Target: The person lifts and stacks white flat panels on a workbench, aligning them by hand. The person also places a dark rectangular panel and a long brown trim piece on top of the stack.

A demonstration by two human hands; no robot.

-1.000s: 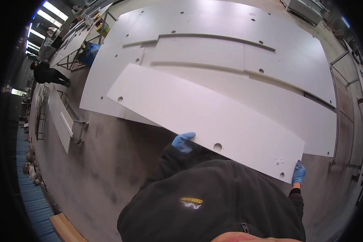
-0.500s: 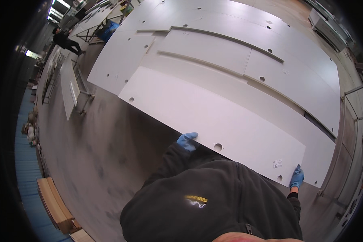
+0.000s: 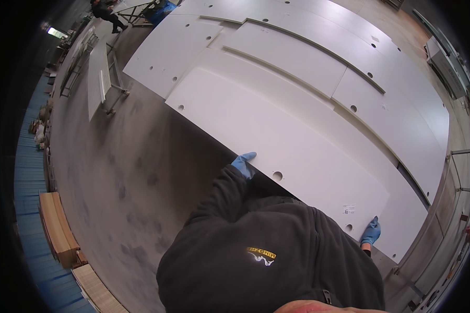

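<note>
A long white panel (image 3: 277,135) with round holes and a small printed label lies across the front of a stack of similar panels. My left hand (image 3: 244,165), in a blue glove, grips its near edge, with the thumb on top and the fingers hidden beneath. At the panel's right end, my blue-gloved right hand (image 3: 371,231) is closed on the edge near the corner, its other fingers partly out of sight. Beneath and beyond, other white panels (image 3: 287,60) lie overlapping in steps.
A rack with a leaning pale panel (image 3: 97,78) stands on the grey floor at left. Stacked brown boards (image 3: 58,229) lie at lower left. Another person (image 3: 107,14) is at far left, near a table frame. Metal rails (image 3: 457,172) run along the right.
The view has turned and shifted, so the stack sits higher and further right. Both hands keep their grip on the front panel, whose right end now appears closer to my body.
</note>
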